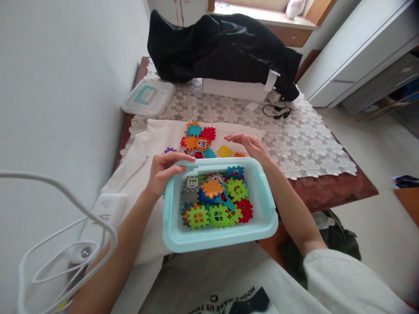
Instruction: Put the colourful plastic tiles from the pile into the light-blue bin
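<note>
At the far left I see a clear lid (148, 97) lying on the worktop (304, 144). My left hand (163, 172) curls its fingers over the near-left rim of the pale blue bin (265, 205), gripping it. The bin sits at the near edge of the worktop, partly filled with coloured interlocking tiles (216, 203). Beyond it, loose tiles (199, 139) lie on a white cloth (144, 144). My right hand (248, 144) hovers spread and flat, holding nothing, just past the bin's far-right corner. Far off lies a black garment (222, 48).
</note>
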`<state>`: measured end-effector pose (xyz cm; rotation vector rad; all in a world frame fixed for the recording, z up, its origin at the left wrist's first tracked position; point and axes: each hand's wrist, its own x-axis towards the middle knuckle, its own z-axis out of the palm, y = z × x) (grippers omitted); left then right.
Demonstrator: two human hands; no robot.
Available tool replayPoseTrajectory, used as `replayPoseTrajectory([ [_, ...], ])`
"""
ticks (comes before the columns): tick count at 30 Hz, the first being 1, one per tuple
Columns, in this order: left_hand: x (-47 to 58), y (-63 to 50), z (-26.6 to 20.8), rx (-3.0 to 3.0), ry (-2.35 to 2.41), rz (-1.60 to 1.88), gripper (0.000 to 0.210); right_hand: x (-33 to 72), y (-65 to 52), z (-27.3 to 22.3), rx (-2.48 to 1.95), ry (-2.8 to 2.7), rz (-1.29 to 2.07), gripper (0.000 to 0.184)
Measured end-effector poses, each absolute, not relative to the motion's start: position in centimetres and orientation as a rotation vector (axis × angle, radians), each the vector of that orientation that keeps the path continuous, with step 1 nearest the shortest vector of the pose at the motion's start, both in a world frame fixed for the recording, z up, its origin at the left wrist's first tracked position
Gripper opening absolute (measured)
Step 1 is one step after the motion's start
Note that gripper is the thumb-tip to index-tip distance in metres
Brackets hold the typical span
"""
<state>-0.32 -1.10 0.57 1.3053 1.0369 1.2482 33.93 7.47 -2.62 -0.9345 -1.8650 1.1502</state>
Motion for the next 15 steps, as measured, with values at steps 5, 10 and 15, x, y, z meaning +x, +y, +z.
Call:
replayPoseTrajectory([
  [5,-0.3,-1.0,0.7,1.320,1.051,1.248,0.026,33.9,9.0,-5.6,-1.301,-2.309,0.651,0.054],
  [10,-0.2,-0.9,0.9,1.355,1.062,1.256,0.026,32.5,8.6,-6.0,-1.244,-2.392,0.597,0.027],
  [15,-0.1,-1.0,1.0,1.337,1.044,1.244,0.026,32.2,7.8,-5.8,-1.237,-2.390,0.597,0.050],
])
